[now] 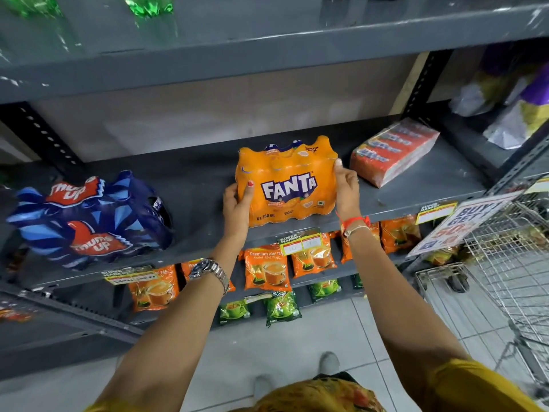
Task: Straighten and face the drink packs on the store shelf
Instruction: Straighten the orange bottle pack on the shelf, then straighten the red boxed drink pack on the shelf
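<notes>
An orange Fanta pack (287, 182) stands near the front edge of the grey shelf (202, 185), its logo facing me. My left hand (237, 203) grips its left side, thumb on the front. My right hand (346, 185) grips its right side. A blue Thums Up pack (89, 221) sits at the left of the same shelf, turned at an angle. A red shrink-wrapped pack (393, 151) lies at the right, angled toward the back.
Orange tea pouches (267, 269) and green pouches (282, 307) hang on lower shelves. A wire shopping cart (511, 263) stands at the right with a promo sign (463, 221). Green bottles (148, 5) sit on the shelf above. Price tags (301, 242) line the shelf edge.
</notes>
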A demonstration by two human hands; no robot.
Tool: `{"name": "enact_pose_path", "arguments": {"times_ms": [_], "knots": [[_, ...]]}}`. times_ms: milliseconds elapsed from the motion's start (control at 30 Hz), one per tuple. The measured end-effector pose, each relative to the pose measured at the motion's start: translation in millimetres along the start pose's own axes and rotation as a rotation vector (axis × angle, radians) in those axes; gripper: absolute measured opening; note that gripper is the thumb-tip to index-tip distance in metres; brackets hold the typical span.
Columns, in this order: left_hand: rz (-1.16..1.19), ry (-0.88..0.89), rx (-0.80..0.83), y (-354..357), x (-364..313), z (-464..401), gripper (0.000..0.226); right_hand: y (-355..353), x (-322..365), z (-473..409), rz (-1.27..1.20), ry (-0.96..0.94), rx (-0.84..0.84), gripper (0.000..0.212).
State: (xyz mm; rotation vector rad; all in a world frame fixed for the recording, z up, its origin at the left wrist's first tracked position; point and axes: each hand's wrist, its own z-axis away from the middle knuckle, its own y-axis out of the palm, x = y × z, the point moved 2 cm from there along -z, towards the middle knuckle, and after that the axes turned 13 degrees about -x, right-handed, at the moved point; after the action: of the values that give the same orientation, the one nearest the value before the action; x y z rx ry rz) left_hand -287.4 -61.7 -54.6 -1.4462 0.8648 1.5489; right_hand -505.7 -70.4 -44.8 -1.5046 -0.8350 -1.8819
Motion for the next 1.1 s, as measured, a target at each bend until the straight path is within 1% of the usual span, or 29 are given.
{"name": "enact_pose_path", "arguments": {"times_ms": [67, 100, 200, 233, 300, 400, 467, 533, 567, 600, 633, 667, 700, 767, 800, 833, 867, 933, 1033, 1100], "knots": [[-0.02, 0.014, -0.029, 1.5, -1.8, 3.1, 0.049, -1.8, -0.6, -1.3, 0.0, -0.011, 0.024, 0.022], [-0.053, 0.048, -0.096, 1.4, -3.3, 6.6, 0.053, -2.8, -1.6, -2.1, 0.0, -0.021, 0.042, 0.02], [-0.11, 0.243, -0.413, 9.7, -13.7, 27.4, 0.062, -14.7, -1.7, -12.8, -0.011, -0.048, 0.062, 0.014], [-0.091, 0.338, -0.472, 16.7, -20.7, 36.5, 0.061, -21.8, -1.0, -19.5, 0.0, -0.066, 0.036, 0.012], [-0.047, 0.524, -0.537, 40.9, -35.9, 54.7, 0.054, -43.0, 5.4, -39.4, 0.016, -0.109, -0.02, 0.007], [-0.022, 0.699, -0.682, 80.8, -58.4, 71.0, 0.042, -78.0, 21.5, -73.5, 0.107, -0.206, -0.068, 0.004], [0.037, 0.783, -0.689, 117.1, -71.0, 79.6, 0.035, -104.4, 38.3, -103.5, 0.215, -0.27, -0.112, 0.008], [0.071, 0.837, -0.586, 156.5, -75.6, 87.6, 0.029, -127.6, 52.8, -133.4, 0.319, -0.34, -0.143, 0.014], [0.065, 0.85, -0.51, 180.2, -74.8, 90.6, 0.026, -137.8, 60.3, -151.0, 0.367, -0.366, -0.153, 0.018], [0.043, 0.834, -0.417, 196.8, -71.6, 92.1, 0.023, -142.8, 63.8, -164.2, 0.414, -0.378, -0.153, 0.021], [0.004, 0.77, -0.321, 223.8, -67.7, 93.5, 0.02, -151.4, 70.6, -184.6, 0.472, -0.389, -0.15, 0.024], [-0.074, 0.662, -0.234, 241.4, -58.4, 88.5, 0.019, -153.0, 72.7, -198.4, 0.531, -0.395, -0.135, 0.027], [-0.164, 0.514, -0.162, 264.3, -49.0, 81.5, 0.022, -155.9, 78.3, -216.1, 0.577, -0.398, -0.116, 0.031], [-0.294, 0.091, -0.059, 295.2, -30.0, 65.7, 0.043, -156.3, 86.5, -245.2, 0.647, -0.408, -0.053, 0.037], [-0.286, -0.117, -0.021, 305.2, -23.2, 60.1, 0.053, -154.9, 89.8, -259.7, 0.692, -0.414, -0.017, 0.039], [-0.228, -0.266, 0.014, 310.6, -17.1, 55.3, 0.059, -152.8, 91.3, -269.9, 0.745, -0.409, 0.022, 0.042], [-0.143, -0.357, 0.032, 316.8, -13.9, 52.4, 0.06, -151.7, 93.5, -281.2, 0.779, -0.396, 0.06, 0.045], [-0.043, -0.416, 0.022, 325.5, -12.4, 48.7, 0.059, -150.5, 95.9, -300.9, 0.786, -0.33, 0.129, 0.049], [-0.01, -0.44, -0.005, 332.7, -14.9, 45.3, 0.055, -151.0, 94.3, -327.1, 0.826, -0.247, 0.211, 0.05], [0.056, -0.512, -0.007, 334.7, -19.2, 46.4, 0.048, -149.3, 89.6, -337.1, 0.802, -0.168, 0.29, 0.045]]}}
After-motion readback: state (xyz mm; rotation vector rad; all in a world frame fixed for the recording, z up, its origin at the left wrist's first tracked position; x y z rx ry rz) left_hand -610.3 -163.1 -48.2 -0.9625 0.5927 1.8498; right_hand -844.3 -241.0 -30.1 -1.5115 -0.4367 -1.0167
